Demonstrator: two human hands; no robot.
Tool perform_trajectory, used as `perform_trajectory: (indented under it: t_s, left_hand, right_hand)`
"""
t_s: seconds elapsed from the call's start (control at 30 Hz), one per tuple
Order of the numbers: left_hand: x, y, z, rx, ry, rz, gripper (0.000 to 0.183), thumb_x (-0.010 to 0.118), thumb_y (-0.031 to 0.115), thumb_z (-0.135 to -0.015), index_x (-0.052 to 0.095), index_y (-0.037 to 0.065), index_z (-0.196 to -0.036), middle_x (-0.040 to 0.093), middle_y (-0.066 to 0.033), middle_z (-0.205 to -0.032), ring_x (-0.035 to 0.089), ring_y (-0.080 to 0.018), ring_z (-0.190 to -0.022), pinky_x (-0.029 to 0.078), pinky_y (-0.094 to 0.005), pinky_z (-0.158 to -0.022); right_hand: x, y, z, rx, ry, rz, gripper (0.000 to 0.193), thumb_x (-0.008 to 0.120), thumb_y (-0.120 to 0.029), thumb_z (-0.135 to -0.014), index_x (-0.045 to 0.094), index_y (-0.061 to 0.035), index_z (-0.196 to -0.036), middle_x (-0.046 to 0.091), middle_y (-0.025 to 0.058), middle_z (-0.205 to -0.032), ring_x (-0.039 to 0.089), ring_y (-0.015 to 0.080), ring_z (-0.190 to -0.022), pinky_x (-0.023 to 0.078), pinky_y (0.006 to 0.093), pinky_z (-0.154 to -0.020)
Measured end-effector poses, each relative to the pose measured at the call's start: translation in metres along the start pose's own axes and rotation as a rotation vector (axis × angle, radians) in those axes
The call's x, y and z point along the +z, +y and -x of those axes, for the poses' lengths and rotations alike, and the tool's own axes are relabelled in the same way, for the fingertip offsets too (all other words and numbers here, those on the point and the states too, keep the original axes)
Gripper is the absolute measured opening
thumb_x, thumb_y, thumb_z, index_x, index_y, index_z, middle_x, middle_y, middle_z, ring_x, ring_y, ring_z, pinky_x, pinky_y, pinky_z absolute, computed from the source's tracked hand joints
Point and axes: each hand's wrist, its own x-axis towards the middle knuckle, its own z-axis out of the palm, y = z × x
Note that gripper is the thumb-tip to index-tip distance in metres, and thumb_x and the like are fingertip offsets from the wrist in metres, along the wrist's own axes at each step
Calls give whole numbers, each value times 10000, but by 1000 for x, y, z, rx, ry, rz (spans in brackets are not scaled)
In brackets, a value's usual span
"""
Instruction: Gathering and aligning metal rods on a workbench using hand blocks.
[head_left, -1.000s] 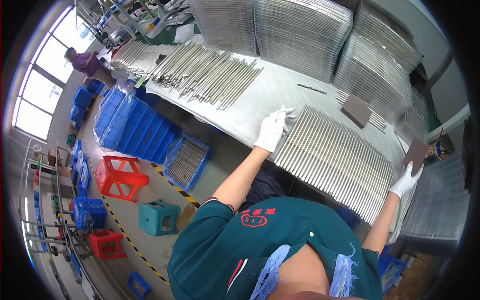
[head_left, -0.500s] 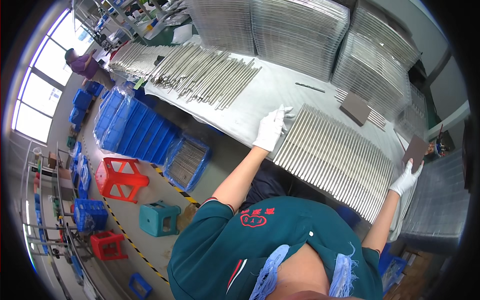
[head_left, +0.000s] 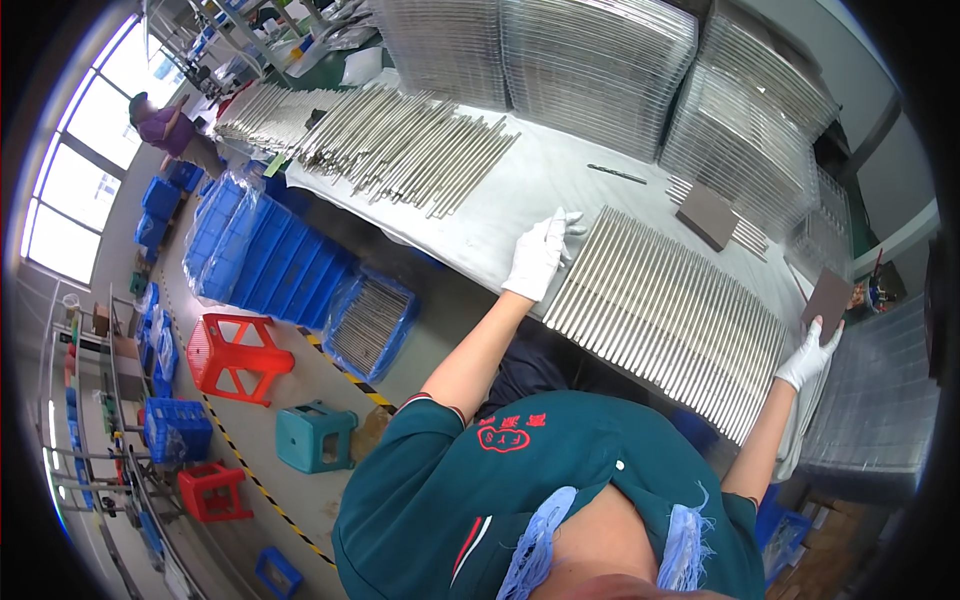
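Both hands wear white gloves. My left hand (head_left: pixel 538 256) rests on the white cloth at the left end of a row of metal rods (head_left: pixel 668 322), fingers stretched toward the far side, holding nothing I can see. The slim, shiny rods lie side by side. Beyond their right end, my right hand (head_left: pixel 811 357) grips a flat, dark brown rectangular block (head_left: pixel 827 299) that looks like a sanding block. Another brown block (head_left: pixel 706 219) of this kind lies on a few short rods behind the row.
A dark drill bit (head_left: pixel 617 174) lies behind the rods. Clear plastic trays (head_left: pixel 600 75) stand stacked along the back. A large heap of rods (head_left: pixel 400 150) covers the table's left. Blue crates (head_left: pixel 290 260) and red (head_left: pixel 238 357) and green stools (head_left: pixel 316 437) stand on the floor; a person (head_left: pixel 172 130) is far left.
The whole view has shifted very slightly. Both hands keep almost the same places, the right one still gripping the brown block; the rods have not moved.
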Motion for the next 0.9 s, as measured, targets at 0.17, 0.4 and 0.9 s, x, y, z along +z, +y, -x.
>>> perform_trajectory:
  t_s: [0.17, 0.4, 0.9]
  left_hand:
    - [-2, 2, 1, 11, 1, -13, 492, 355, 412, -1047, 690, 75, -1173, 747, -53, -957, 567, -94, -530, 488, -253, -529]
    - [0, -1, -2, 23, 9, -5, 483, 356, 402, -1048, 690, 76, -1172, 747, -52, -949, 569, -96, -530, 490, -258, -534]
    - [0, -4, 1, 110, 17, -30, 509, 354, 418, -1053, 669, 42, -1187, 744, -66, -949, 552, -61, -535, 476, -222, -499]
  right_hand:
    - [3, -6, 2, 3, 1, -3, 580, 695, -185, -913, 447, -77, -1426, 485, 116, -1381, 521, 219, -1194, 512, 377, -965]
    - [1, 1, -3, -30, -9, 29, 581, 692, -186, -915, 447, -76, -1430, 493, 117, -1378, 518, 220, -1199, 506, 381, -970]
    - [0, 5, -2, 8, -22, -55, 589, 674, -192, -929, 418, -128, -1455, 480, 120, -1373, 539, 230, -1148, 543, 398, -930]
